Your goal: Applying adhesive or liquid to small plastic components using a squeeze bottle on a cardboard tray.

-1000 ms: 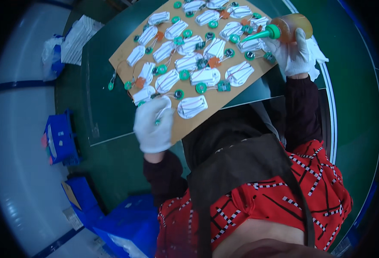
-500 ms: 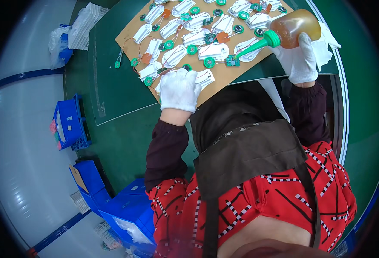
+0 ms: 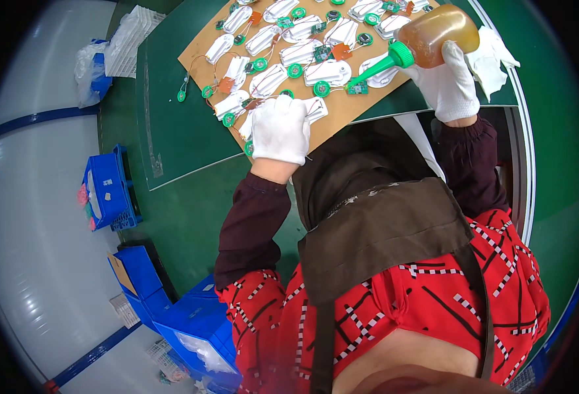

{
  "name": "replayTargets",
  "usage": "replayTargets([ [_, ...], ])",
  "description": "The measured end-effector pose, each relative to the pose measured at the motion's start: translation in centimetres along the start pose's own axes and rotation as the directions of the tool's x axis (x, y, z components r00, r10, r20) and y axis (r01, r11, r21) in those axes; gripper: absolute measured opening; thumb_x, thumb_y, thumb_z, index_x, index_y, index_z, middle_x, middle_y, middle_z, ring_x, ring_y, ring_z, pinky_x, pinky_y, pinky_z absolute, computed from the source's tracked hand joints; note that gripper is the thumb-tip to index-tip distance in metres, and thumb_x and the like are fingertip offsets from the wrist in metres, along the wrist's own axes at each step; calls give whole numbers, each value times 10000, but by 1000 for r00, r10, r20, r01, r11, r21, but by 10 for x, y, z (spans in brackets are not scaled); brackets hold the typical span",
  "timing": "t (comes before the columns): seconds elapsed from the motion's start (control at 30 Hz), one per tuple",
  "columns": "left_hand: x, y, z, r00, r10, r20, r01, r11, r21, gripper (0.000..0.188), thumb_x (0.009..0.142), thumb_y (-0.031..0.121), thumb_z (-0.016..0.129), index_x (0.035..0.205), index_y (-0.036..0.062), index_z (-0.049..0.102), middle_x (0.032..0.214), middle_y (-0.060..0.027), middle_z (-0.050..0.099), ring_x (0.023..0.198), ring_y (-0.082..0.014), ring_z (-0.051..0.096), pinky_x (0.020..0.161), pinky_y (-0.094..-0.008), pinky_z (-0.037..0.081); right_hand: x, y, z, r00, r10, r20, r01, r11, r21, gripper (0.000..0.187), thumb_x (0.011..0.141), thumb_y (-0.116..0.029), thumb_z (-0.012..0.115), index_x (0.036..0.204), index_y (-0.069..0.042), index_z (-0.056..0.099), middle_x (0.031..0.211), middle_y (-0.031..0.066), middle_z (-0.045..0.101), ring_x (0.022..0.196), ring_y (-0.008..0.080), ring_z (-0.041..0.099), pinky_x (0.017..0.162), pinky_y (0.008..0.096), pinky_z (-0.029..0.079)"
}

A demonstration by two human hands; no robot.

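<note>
My right hand [image 3: 452, 85], in a white glove, grips a squeeze bottle [image 3: 437, 36] of amber liquid, tilted so its long green nozzle points down and left. The nozzle's tip is at a small green circuit board [image 3: 357, 88] near the right edge of a brown board [image 3: 334, 125]. My left hand [image 3: 279, 128], also gloved, is closed over the near left part of that board; what its fingers hold is hidden beneath it. Several white oval plastic housings [image 3: 329, 72] lie in rows there, wired to round green discs [image 3: 321, 88] and orange patches [image 3: 342, 52].
The brown board rests on a dark green table [image 3: 178, 131]. White cloth [image 3: 489, 62] lies right of the bottle, by the table's pale edge. On the floor at left stand blue bins [image 3: 107, 190] and a blue box [image 3: 197, 322] with clear plastic inside.
The bottle and my right hand have shifted left and slightly up, bringing the nozzle tip to the circuit board's left end. My left hand has moved slightly right.
</note>
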State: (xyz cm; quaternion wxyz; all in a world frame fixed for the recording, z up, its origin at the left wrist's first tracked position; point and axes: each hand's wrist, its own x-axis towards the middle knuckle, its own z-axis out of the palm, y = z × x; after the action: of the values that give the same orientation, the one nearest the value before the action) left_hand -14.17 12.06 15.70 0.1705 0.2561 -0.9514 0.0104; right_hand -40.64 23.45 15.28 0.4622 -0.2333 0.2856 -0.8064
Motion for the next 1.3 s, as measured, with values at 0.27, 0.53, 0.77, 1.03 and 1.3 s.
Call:
replayTargets([
  [0.27, 5, -4, -2, 994, -104, 27, 107, 978, -179, 111, 744, 151, 651, 791, 105, 561, 754, -92, 574, 756, -285, 600, 657, -404, 453, 0, 1, -5, 1000, 15, 17, -15, 1000, -4, 537, 888, -291, 628, 1332, -111, 387, 1329, 101, 452, 1233, 287, 460, 982, 480, 442],
  [0.53, 10, -6, 0, 996, 2, 84, 0, 1000, -21, 124, 710, 127, 679, 796, 104, 592, 708, -91, 577, 743, -293, 600, 675, -395, 481, -2, -3, -9, 999, 24, -45, -24, 1000, -13, 579, 892, -321, 614, 1363, -96, 363, 1362, 111, 434, 1276, 308, 417, 1046, 531, 350],
  [0.77, 15, -14, -1, 986, -144, 82, 160, 959, -234, 109, 780, 177, 657, 820, 101, 590, 783, -96, 630, 718, -289, 624, 647, -385, 486, 0, -1, -9, 999, 21, -31, -23, 998, -64, 567, 897, -314, 602, 1361, -87, 369, 1352, 104, 449, 1271, 290, 429, 1036, 520, 358],
  [1.03, 35, -25, -2, 982, -82, 167, 116, 973, -201, 105, 828, 216, 612, 863, 117, 615, 804, -118, 639, 731, -313, 624, 667, -396, 487, -14, 6, 20, 986, -55, 156, 102, 944, -315, 449, 821, -123, 685, 1224, -36, 505, 1113, 50, 588, 1028, 148, 563, 893, 326, 452],
  [1.3, 55, -30, 4, 974, -10, 225, 62, 973, -224, 201, 827, 286, 576, 825, 97, 646, 804, -128, 654, 809, -306, 620, 754, -428, 475, -24, 14, 55, 972, 179, 150, -116, 928, -354, 559, 685, -6, 809, 1173, -30, 537, 990, 34, 643, 856, 109, 616, 704, 264, 516],
])
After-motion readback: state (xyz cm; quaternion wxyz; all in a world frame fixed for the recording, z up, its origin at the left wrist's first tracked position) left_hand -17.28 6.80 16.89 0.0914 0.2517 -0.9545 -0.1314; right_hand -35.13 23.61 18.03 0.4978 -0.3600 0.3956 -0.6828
